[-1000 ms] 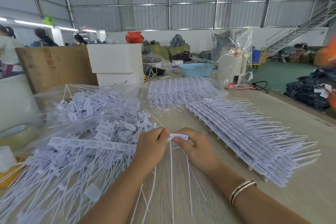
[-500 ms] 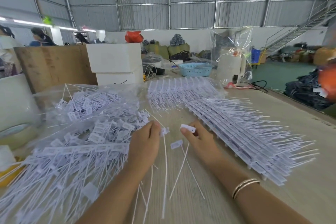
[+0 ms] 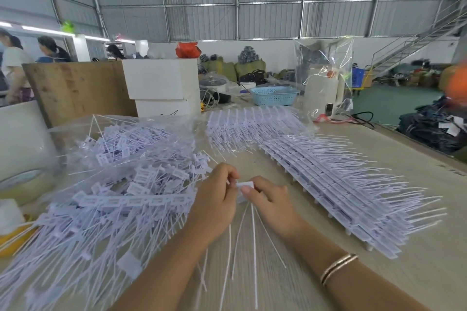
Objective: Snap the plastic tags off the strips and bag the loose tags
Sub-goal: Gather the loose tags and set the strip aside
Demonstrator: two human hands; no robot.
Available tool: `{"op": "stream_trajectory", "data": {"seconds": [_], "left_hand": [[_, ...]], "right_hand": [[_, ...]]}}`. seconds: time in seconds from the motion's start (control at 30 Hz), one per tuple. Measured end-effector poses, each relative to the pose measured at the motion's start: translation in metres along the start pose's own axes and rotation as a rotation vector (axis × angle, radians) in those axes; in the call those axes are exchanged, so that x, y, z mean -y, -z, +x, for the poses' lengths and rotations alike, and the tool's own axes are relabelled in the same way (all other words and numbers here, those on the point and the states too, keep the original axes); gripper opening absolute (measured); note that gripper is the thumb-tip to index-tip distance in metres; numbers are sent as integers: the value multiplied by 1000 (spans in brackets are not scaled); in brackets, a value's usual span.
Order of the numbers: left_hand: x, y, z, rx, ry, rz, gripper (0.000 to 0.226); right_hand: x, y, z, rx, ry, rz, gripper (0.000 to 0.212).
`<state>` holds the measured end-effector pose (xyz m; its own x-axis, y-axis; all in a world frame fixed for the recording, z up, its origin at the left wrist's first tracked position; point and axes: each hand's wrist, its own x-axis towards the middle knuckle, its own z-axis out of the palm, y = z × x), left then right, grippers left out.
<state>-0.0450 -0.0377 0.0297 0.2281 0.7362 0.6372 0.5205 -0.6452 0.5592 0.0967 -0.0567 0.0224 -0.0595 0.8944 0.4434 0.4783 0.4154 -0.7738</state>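
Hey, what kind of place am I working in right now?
Probably a garment factory or warehouse floor: corrugated metal walls, a metal staircase, piles of dark clothing, and a worktable heaped with plastic tag strips.

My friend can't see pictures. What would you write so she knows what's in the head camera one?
Two bare hands, left hand and right hand, pinch a short strip of white plastic tags between them over a wooden table. A heap of loose tags lies to the left, partly under a clear plastic bag, and stacked unbroken strips lie to the right.
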Motion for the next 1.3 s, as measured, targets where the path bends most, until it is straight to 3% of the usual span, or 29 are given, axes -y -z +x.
{"op": "stream_trajectory", "data": {"seconds": [0.13,0.2,0.37,0.57,0.77,0.93,1.1,1.2,1.3], "left_hand": [[2,2,1,-7,-40,200,8],[3,5,2,31,-6,277,15],[2,7,2,110,81,433,39],[4,6,2,86,77,321,38],[11,1,4,125,197,98,41],[15,-1,4,121,281,-42,40],[12,-3,3,142,409,-221,42],[11,-3,3,132,438,-263,41],[7,-4,4,85,445,-324,40]], "right_hand": [[-4,3,4,27,-64,175,22],[-6,6,5,13,-75,280,23],[-10,7,6,40,-70,276,21],[-12,8,5,128,-55,297,14],[-13,7,5,73,39,237,13],[-13,5,5,-9,130,33,12],[-6,4,3,-107,199,-74,26],[-3,3,3,-113,204,-45,26],[-3,1,2,-80,139,152,17]]}}
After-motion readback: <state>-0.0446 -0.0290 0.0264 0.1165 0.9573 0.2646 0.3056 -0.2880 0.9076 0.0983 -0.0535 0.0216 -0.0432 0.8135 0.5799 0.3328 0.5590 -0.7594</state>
